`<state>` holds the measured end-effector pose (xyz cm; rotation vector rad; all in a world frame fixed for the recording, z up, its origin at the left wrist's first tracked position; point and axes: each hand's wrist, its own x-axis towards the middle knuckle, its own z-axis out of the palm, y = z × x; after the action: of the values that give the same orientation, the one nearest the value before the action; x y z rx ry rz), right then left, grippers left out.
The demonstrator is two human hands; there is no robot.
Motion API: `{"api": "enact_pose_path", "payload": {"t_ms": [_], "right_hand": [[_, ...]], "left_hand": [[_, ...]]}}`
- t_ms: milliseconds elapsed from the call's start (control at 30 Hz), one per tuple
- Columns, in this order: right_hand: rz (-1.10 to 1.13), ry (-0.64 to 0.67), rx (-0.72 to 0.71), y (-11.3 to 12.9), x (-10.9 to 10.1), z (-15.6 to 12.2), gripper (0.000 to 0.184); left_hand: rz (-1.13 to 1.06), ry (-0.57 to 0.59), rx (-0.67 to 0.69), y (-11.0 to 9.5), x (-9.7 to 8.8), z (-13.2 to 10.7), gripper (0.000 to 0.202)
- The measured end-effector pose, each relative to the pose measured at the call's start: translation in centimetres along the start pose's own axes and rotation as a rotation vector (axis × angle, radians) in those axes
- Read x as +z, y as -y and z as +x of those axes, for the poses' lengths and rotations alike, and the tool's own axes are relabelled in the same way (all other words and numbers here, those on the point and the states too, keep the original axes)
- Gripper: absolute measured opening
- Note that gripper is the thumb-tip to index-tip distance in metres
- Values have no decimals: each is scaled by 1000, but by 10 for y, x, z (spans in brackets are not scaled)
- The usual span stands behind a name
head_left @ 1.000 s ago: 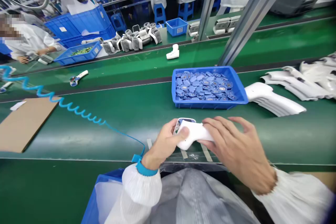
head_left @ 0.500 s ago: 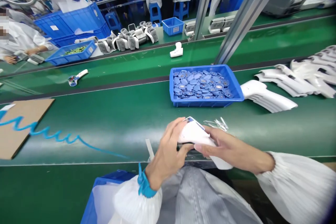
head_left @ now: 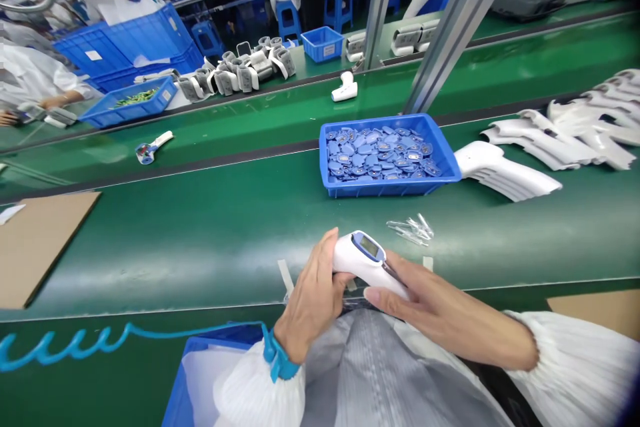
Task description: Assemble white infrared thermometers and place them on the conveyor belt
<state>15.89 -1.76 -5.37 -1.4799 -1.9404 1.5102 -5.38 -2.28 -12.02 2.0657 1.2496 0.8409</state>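
Observation:
A white thermometer gun (head_left: 361, 263) with a blue-rimmed display facing up sits between both my hands at the near edge of the green belt (head_left: 200, 233). My left hand (head_left: 311, 300) wraps its head end from the left. My right hand (head_left: 440, 310) grips its handle from the right, fingers closed on it. A small clear plastic scrap (head_left: 411, 229) lies on the belt just beyond. Behind it stands a blue tray (head_left: 453, 170) full of several small blue display parts (head_left: 380, 152).
White gun shells (head_left: 505, 173) and more shells (head_left: 585, 133) lie right of the tray. A cardboard sheet (head_left: 35, 247) sits at left. A blue coiled cord (head_left: 75, 341) runs from my left wrist strap. On the far belt lie a white gun (head_left: 345, 88) and a blue-headed part (head_left: 153, 146). Other workers stand beyond.
The gun has been turned over in my hands so its blue display now faces up. My view shifted, and the coiled cord dropped toward the near left.

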Motion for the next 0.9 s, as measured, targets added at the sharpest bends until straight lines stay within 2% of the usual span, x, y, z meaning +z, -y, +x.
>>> {"api": "enact_pose_path", "payload": {"t_ms": [167,233,300,367,433,533,633,733,833,900], "right_hand": [[-89,0,-88,-7,1,-5,38],[-123,-29,-165,-10,0,-3,34],[-114,-140,-233,-7,0,4,34],[-95,-290,-282,2,6,19,34],[-111,-421,-313,16,17,37,29],[-254,-665,-355,35,36,63,48],[-413,-848,-458,41,47,80,58],[-425,-924,-519,41,47,86,58],[-441,-914,-471,41,46,85,58],[-477,-877,-468,42,47,84,56]], "left_hand": [[-142,101,-72,-4,-12,5,50],[-180,171,-161,-7,-19,9,46],[-146,175,-283,-12,-25,13,44],[-109,118,-364,-17,-30,18,44],[-139,104,-348,-21,-31,22,36],[-173,175,-238,-24,-29,27,16],[-4,184,-211,-22,-26,29,24],[93,131,-225,-19,-28,30,29],[-96,155,-205,-19,-30,27,23],[-94,175,-209,-19,-29,25,25]]}}
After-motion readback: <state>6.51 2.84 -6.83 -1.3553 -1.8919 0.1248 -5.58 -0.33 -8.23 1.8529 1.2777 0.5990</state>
